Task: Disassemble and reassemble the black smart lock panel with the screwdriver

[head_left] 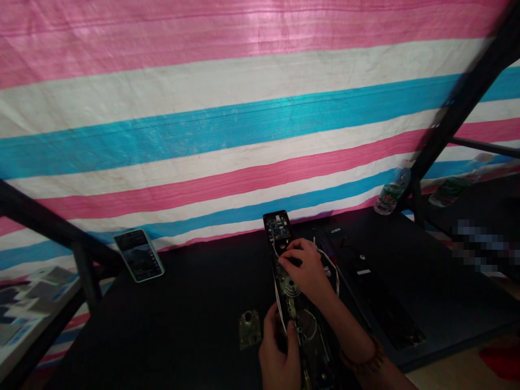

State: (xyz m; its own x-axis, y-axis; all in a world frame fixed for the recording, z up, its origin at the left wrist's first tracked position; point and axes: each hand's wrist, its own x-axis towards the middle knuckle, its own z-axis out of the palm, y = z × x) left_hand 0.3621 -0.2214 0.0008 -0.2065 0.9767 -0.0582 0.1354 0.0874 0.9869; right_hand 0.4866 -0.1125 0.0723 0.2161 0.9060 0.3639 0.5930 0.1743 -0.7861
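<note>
A long, narrow black device housing (271,234) lies opened on the dark table, pointing away from me. Its far end shows a circuit board (279,225), and white wires (278,298) run along its left side. My left hand (280,349) grips the nearer left part of the housing, thumb on top. Over the middle of the housing, my right hand (304,268) has thumb and fingers pinched together; what lies between the fingertips is too small to make out. A loose white cable (335,268) curves out to the right of this hand.
Left of the housing is a small flat translucent part (249,329). A lit phone (138,255) leans at the back left. On the right lie a long dark panel (390,309) and a plastic bottle (392,192). Striped sheeting (244,124) hangs behind, between dark frame bars (459,103).
</note>
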